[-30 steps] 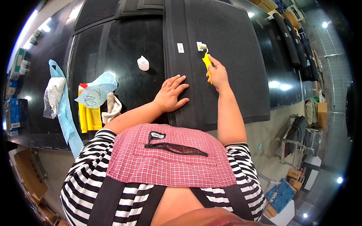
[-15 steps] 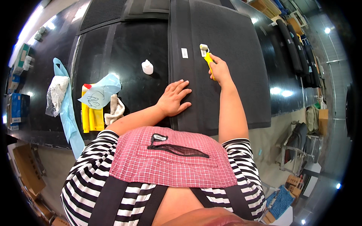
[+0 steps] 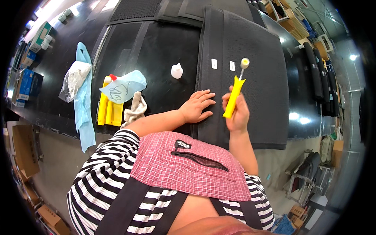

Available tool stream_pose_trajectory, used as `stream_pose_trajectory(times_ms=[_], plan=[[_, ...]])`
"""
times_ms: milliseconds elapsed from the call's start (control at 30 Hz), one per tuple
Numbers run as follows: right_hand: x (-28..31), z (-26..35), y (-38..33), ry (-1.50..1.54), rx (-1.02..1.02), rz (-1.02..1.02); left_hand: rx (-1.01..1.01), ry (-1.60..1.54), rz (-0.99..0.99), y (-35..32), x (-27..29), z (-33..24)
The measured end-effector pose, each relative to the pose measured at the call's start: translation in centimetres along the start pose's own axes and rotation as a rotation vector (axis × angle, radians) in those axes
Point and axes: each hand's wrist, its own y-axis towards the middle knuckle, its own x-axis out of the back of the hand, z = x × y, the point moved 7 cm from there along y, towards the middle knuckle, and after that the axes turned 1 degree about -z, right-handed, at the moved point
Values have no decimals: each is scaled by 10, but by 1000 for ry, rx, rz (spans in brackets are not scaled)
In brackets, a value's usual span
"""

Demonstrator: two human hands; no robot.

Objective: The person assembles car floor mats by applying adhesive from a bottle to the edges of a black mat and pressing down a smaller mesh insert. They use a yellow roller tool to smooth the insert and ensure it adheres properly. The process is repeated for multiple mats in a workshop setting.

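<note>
My right hand [image 3: 236, 112] grips a yellow-handled small roller [image 3: 236, 89], held upright above a large black mat [image 3: 258, 78]; the roller's pale head is near a small white label [image 3: 232, 65]. A second white label [image 3: 214, 63] sits just left of it. My left hand [image 3: 199, 105] lies flat, fingers spread, on the mat's left edge strip. A small white bottle [image 3: 177, 71] stands on the black table beyond my left hand.
To the left lie a yellow tool [image 3: 107, 105] under a blue paper [image 3: 123, 87], a beige rag [image 3: 135, 107], a blue plastic bag [image 3: 83, 98] with white stuff. Boxes [image 3: 25, 78] line the far left edge. Black rolls [image 3: 317, 74] rest at right.
My right hand has drawn the roller back toward me and lifted it upright off the mat; a second white label now shows. My left hand stays flat on the mat.
</note>
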Motion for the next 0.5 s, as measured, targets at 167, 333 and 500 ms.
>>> stream_pose_trajectory(times_ms=[167,333,500], plan=[[-32,-46,-49,13,-395,176,-168,-66,198,-39,3,-31],[-91,-109,-28,-554,-734,544,383,-1009,393,-113,-22,-32],[-155,-170,-4,-788,-649,574,-106,-437,370,-107,6,-71]])
